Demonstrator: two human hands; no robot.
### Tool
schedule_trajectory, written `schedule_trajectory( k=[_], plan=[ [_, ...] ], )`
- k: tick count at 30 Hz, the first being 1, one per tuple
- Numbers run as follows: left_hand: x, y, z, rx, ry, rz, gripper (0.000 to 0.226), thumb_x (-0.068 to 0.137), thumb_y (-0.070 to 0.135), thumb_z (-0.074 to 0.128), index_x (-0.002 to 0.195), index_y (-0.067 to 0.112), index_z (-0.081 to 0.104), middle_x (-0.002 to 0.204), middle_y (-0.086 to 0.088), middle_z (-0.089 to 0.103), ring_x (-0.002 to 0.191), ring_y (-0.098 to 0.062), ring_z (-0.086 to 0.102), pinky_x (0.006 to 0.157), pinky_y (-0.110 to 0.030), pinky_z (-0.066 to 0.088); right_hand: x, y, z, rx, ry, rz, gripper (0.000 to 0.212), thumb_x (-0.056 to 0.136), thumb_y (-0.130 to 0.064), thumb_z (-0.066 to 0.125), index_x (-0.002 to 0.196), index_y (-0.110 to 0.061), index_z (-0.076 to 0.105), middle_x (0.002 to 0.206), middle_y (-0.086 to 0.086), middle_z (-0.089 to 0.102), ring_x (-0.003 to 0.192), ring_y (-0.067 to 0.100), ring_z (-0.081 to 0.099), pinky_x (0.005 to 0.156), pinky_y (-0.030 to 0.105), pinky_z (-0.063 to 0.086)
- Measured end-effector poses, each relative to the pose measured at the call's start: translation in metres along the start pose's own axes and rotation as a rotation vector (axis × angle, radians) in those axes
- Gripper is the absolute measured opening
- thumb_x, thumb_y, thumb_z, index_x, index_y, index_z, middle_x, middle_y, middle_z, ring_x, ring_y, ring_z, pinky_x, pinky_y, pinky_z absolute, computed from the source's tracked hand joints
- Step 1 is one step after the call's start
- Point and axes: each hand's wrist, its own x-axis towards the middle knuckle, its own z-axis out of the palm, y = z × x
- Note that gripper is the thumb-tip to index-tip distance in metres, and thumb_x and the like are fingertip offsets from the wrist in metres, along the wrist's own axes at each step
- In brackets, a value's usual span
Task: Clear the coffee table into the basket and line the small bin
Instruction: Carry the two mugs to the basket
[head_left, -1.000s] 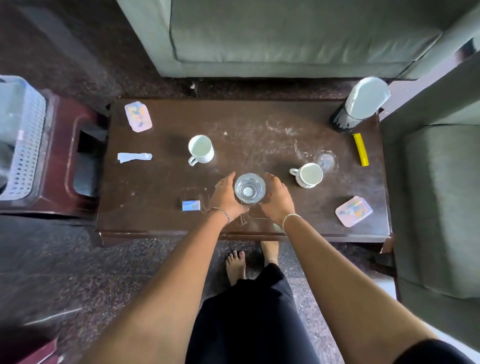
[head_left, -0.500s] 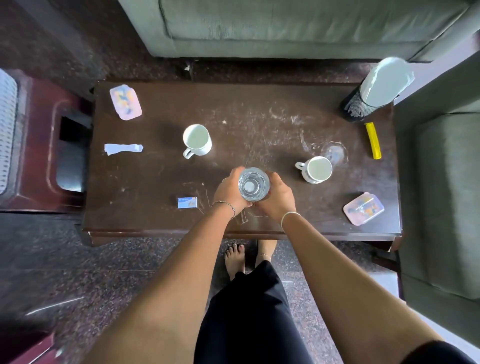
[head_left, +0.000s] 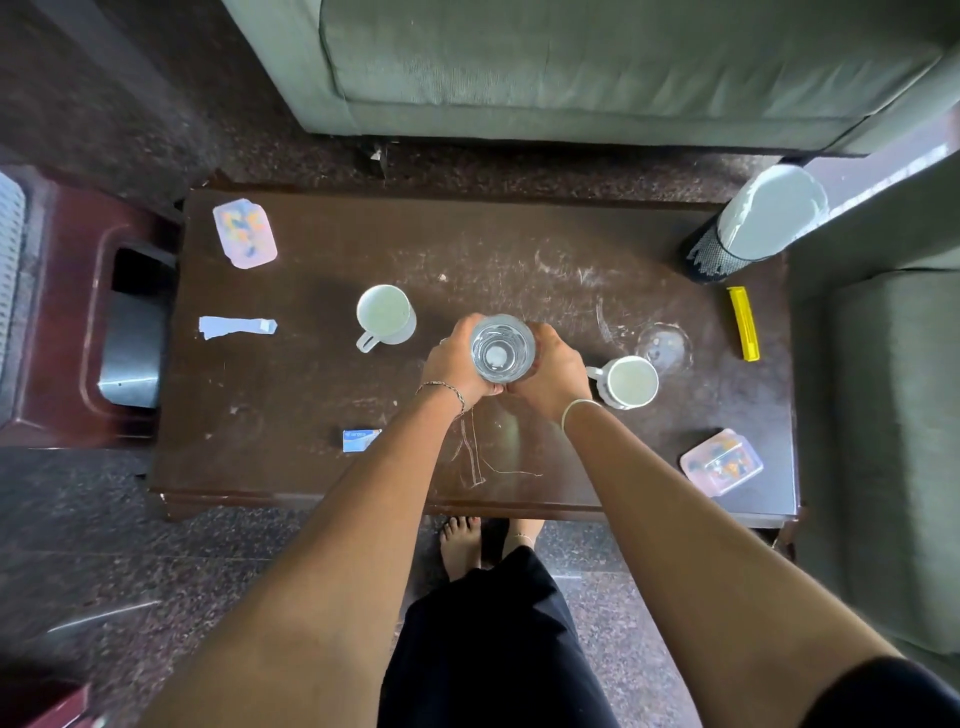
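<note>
Head view, the only one I have. Both hands are wrapped round one glass (head_left: 502, 349) at mid-frame over the coffee table (head_left: 311, 384). The left hand (head_left: 457, 364) curls on its left side, the right hand (head_left: 550, 371) on its right, with fingers closed on the wall. The glass is upright and clear, and I see down to a pale base. I can't tell if it holds liquid or if it's off the tabletop.

A white mug (head_left: 385, 317) stands just left of the hands, handle toward lower left, inside plain white. A second white mug (head_left: 631, 382) stands just right of the right hand, handle toward that hand, also white inside. A clear tumbler (head_left: 665, 345) sits just beyond it, up and to the right, its contents unreadable.

A pink translucent box (head_left: 244, 234) lies at the table's upper left, lid on, with coloured bits inside. Another pink box (head_left: 721, 462) like it lies at lower right. A paper strip (head_left: 236, 327) lies at left, a small blue packet (head_left: 360, 439) at lower centre and a yellow bar (head_left: 744, 323) at the right edge.

The dark mesh bin (head_left: 711, 260) stands at the table's upper right corner, with white material (head_left: 774, 208) filling its mouth. The white lattice basket (head_left: 8, 270) is cut off at the far left edge, on a maroon stool (head_left: 57, 322). I can't see what is in it.
</note>
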Motion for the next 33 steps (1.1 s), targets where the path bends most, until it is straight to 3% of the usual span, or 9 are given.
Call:
schedule_trajectory(
  k=[10, 15, 17, 19, 23, 25, 27, 29, 33],
  plan=[
    [0.007, -0.003, 0.004, -0.002, -0.003, 0.005, 0.086, 0.061, 0.012, 0.088, 0.134, 0.026, 0.044, 0.121, 0.0, 0.066, 0.112, -0.027, 0.06, 0.094, -0.037, 0.048, 0.01, 0.003, 0.003, 0.017, -0.005, 0.024, 0.061, 0.069, -0.035, 0.078, 0.122, -0.022, 0.052, 0.107, -0.001, 0.069, 0.099, 0.022, 0.064, 0.075, 0.025, 0.042],
    [0.005, -0.006, 0.004, 0.011, -0.03, -0.004, 0.096, 0.07, 0.008, 0.082, 0.148, 0.027, 0.03, 0.13, -0.006, 0.059, 0.115, -0.028, 0.058, 0.1, -0.038, 0.045, 0.008, 0.001, 0.007, 0.072, -0.003, 0.057, 0.064, 0.071, -0.034, 0.076, 0.127, -0.021, 0.047, 0.11, -0.001, 0.066, 0.101, 0.021, 0.064, 0.074, 0.025, 0.042],
    [0.002, -0.011, 0.0, 0.045, -0.024, 0.015, 0.091, 0.075, 0.001, 0.074, 0.149, 0.027, 0.028, 0.132, -0.007, 0.056, 0.108, -0.027, 0.062, 0.098, -0.041, 0.048, 0.006, -0.002, 0.011, 0.092, 0.0, 0.055, 0.08, 0.069, -0.031, 0.079, 0.137, -0.021, 0.037, 0.125, 0.001, 0.059, 0.113, 0.022, 0.058, 0.082, 0.028, 0.044],
    [-0.003, -0.02, -0.008, 0.036, 0.056, -0.012, 0.083, 0.079, -0.004, 0.067, 0.147, 0.028, 0.032, 0.133, -0.003, 0.055, 0.092, -0.021, 0.065, 0.094, -0.038, 0.05, -0.001, -0.007, 0.015, 0.114, 0.035, 0.04, 0.098, 0.065, -0.028, 0.083, 0.146, -0.024, 0.026, 0.142, 0.003, 0.044, 0.129, 0.023, 0.044, 0.101, 0.035, 0.041],
    [-0.013, -0.041, -0.031, -0.048, 0.286, -0.087, 0.06, 0.079, -0.002, 0.063, 0.132, 0.023, 0.05, 0.117, 0.001, 0.062, 0.072, -0.013, 0.06, 0.079, -0.026, 0.048, -0.026, -0.017, 0.033, 0.155, 0.228, 0.023, 0.111, 0.062, -0.018, 0.084, 0.149, -0.026, 0.016, 0.149, 0.003, 0.033, 0.138, 0.022, 0.028, 0.113, 0.038, 0.026],
    [-0.016, -0.05, -0.044, -0.044, 0.367, -0.106, 0.052, 0.078, 0.002, 0.065, 0.125, 0.021, 0.054, 0.111, 0.001, 0.061, 0.08, -0.017, 0.06, 0.082, -0.032, 0.05, -0.041, -0.022, 0.049, 0.192, 0.343, 0.069, 0.111, 0.06, -0.017, 0.083, 0.148, -0.023, 0.016, 0.148, 0.006, 0.032, 0.136, 0.021, 0.026, 0.113, 0.039, 0.023],
    [-0.014, -0.057, -0.056, -0.016, 0.415, -0.123, 0.053, 0.076, 0.006, 0.07, 0.125, 0.018, 0.053, 0.116, -0.004, 0.058, 0.102, -0.024, 0.057, 0.091, -0.039, 0.048, -0.053, -0.022, 0.066, 0.239, 0.412, 0.172, 0.11, 0.06, -0.018, 0.085, 0.146, -0.017, 0.018, 0.147, 0.009, 0.029, 0.135, 0.024, 0.027, 0.112, 0.041, 0.026],
    [-0.008, -0.063, -0.065, 0.065, 0.42, -0.183, 0.064, 0.075, 0.013, 0.075, 0.132, 0.018, 0.046, 0.127, -0.008, 0.051, 0.12, -0.028, 0.046, 0.094, -0.04, 0.046, -0.063, -0.02, 0.084, 0.271, 0.426, 0.261, 0.103, 0.061, -0.019, 0.087, 0.141, -0.011, 0.023, 0.142, 0.011, 0.031, 0.132, 0.03, 0.032, 0.111, 0.046, 0.032],
    [0.011, -0.066, -0.073, 0.15, 0.296, -0.291, 0.093, 0.071, 0.025, 0.082, 0.145, 0.018, 0.027, 0.145, -0.009, 0.035, 0.132, -0.03, 0.036, 0.098, -0.042, 0.042, -0.076, -0.012, 0.109, 0.276, 0.384, 0.254, 0.079, 0.063, -0.013, 0.085, 0.124, -0.013, 0.035, 0.123, 0.003, 0.042, 0.119, 0.028, 0.042, 0.103, 0.043, 0.038]
  ],
)
